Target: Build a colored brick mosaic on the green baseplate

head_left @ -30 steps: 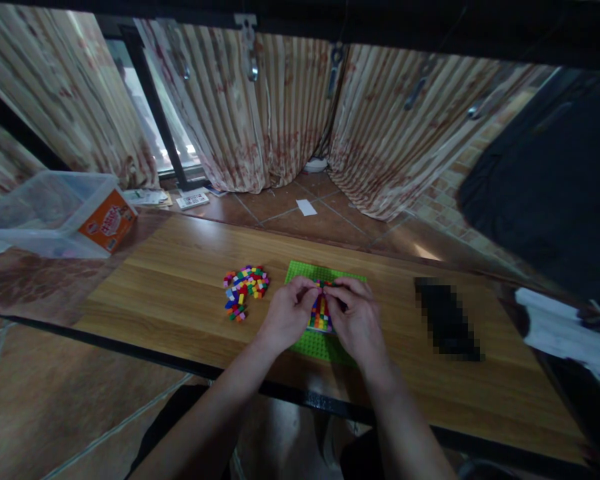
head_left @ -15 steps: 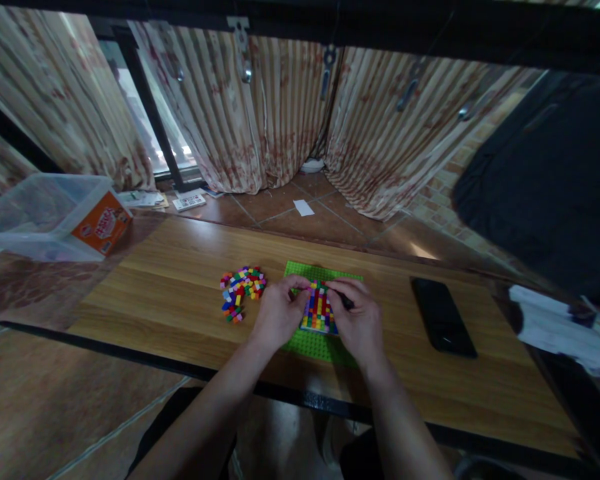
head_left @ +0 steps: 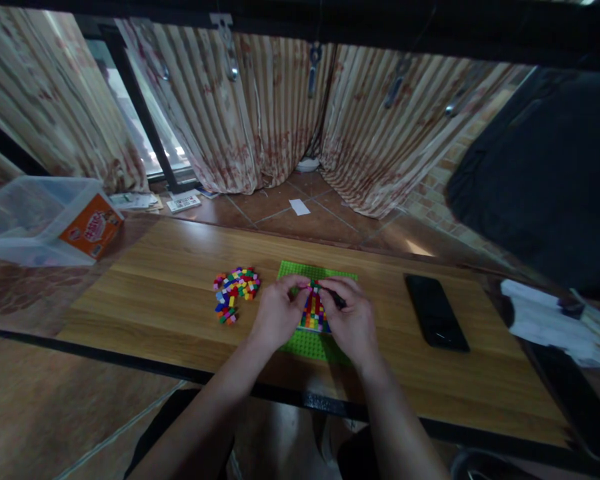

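Note:
A green baseplate [head_left: 311, 343] lies on the wooden table [head_left: 170, 280], with a block of small coloured bricks [head_left: 314, 315] built on its middle. My left hand [head_left: 277, 313] and my right hand [head_left: 349, 319] flank that block, fingertips pinched together over its far edge. What the fingertips pinch is too small to name. The right hand also seems to have a dark object under its fingers. A loose heap of coloured bricks [head_left: 234, 291] lies just left of my left hand.
A black phone [head_left: 435, 311] lies on the table to the right. A clear plastic box with an orange label [head_left: 50, 220] stands at the far left. White cloth or paper [head_left: 555, 320] sits at the right end. Curtains and a tiled floor lie beyond.
Both hands stay pinched over the brick block, shifting only slightly. The view has drifted, so everything sits a little further left in frame.

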The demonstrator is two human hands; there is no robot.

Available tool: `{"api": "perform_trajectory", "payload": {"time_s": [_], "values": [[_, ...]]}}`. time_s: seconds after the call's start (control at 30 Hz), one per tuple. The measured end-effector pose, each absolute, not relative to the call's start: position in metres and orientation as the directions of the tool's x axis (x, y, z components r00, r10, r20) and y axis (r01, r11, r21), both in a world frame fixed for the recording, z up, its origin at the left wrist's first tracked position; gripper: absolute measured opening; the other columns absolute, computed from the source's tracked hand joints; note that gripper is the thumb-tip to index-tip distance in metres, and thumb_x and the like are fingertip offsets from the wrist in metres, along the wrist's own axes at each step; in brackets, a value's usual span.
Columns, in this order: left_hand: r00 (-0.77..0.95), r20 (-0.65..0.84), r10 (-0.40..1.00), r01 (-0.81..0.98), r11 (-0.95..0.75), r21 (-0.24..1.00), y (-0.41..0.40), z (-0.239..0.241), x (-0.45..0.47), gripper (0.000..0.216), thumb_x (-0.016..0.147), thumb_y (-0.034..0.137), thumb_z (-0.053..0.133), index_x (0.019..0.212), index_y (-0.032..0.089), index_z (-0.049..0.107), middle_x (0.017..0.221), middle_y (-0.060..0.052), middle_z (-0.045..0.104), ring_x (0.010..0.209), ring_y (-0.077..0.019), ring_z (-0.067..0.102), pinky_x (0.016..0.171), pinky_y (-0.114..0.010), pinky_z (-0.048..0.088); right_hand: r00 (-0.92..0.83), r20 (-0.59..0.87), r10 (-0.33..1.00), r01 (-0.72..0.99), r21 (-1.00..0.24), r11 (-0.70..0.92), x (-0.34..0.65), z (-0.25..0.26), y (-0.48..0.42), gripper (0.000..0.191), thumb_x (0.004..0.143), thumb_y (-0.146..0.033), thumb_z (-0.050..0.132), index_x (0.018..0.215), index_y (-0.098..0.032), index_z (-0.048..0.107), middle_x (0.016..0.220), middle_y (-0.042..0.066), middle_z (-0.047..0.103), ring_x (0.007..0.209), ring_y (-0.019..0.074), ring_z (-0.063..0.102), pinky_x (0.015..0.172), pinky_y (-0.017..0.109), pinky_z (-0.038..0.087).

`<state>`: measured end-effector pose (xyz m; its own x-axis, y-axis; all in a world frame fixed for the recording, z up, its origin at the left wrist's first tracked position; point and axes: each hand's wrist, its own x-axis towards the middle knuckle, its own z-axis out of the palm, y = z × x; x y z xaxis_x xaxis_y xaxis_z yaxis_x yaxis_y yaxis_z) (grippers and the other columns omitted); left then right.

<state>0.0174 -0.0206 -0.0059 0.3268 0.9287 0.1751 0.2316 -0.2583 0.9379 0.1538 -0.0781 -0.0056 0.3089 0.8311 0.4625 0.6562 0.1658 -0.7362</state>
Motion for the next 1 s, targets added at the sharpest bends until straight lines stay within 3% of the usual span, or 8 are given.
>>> {"api": "perform_trajectory", "payload": {"time_s": [0.17,0.37,0.57,0.77,1.0], "values": [[0.355,0.057,0.933,-0.021,-0.052,0.998,-0.018,-0.005,0.019,0.012,0.078,0.020,0.068,0.088,0.015,0.071,0.083,-0.003,0.073,0.077,-0.0152,0.066,0.075,-0.027,0.054,0.243,0.466,0.851,0.672,-0.714,0.199,0.152,-0.005,-0.079,0.017,0.091,-0.028,0.062,0.099,-0.027,0.076,0.105,0.006,0.072,0.100,0.0220,0.065,0.092,0.042,0.050],[0.373,0.008,0.928,-0.073,0.021,0.997,-0.018,-0.004,0.019,0.012,0.077,0.019,0.068,0.087,0.014,0.071,0.082,-0.003,0.073,0.075,-0.0143,0.066,0.075,-0.027,0.054,0.236,0.481,0.844,0.674,-0.707,0.214,0.153,-0.009,-0.078,0.017,0.092,-0.031,0.060,0.095,-0.029,0.077,0.104,0.005,0.072,0.098,0.0217,0.066,0.090,0.041,0.051],[0.380,0.055,0.923,0.036,-0.074,0.997,-0.019,-0.003,0.018,0.012,0.081,0.015,0.061,0.086,0.015,0.072,0.088,-0.005,0.076,0.080,-0.0164,0.069,0.077,-0.027,0.055,0.242,0.490,0.837,0.689,-0.694,0.207,0.152,-0.007,-0.077,0.016,0.093,-0.030,0.061,0.094,-0.027,0.077,0.102,0.005,0.072,0.096,0.0219,0.064,0.089,0.040,0.051],[0.319,0.137,0.938,0.360,-0.254,0.898,-0.018,-0.003,0.010,0.022,0.084,0.013,0.055,0.092,0.020,0.075,0.086,-0.003,0.077,0.080,-0.0191,0.071,0.075,-0.029,0.054,0.163,0.509,0.845,0.841,-0.520,0.151,0.153,-0.009,-0.073,0.021,0.095,-0.030,0.056,0.095,-0.026,0.077,0.105,0.007,0.069,0.098,0.0248,0.059,0.090,0.044,0.047],[0.387,0.178,0.905,0.434,-0.349,0.831,-0.023,0.000,0.009,0.026,0.088,0.015,0.053,0.095,0.024,0.076,0.094,-0.003,0.077,0.084,-0.0188,0.070,0.078,-0.029,0.054,0.160,0.512,0.844,0.880,-0.461,0.113,0.148,-0.013,-0.070,0.021,0.093,-0.026,0.057,0.093,-0.026,0.077,0.106,0.008,0.067,0.100,0.0273,0.056,0.090,0.045,0.047]]}}
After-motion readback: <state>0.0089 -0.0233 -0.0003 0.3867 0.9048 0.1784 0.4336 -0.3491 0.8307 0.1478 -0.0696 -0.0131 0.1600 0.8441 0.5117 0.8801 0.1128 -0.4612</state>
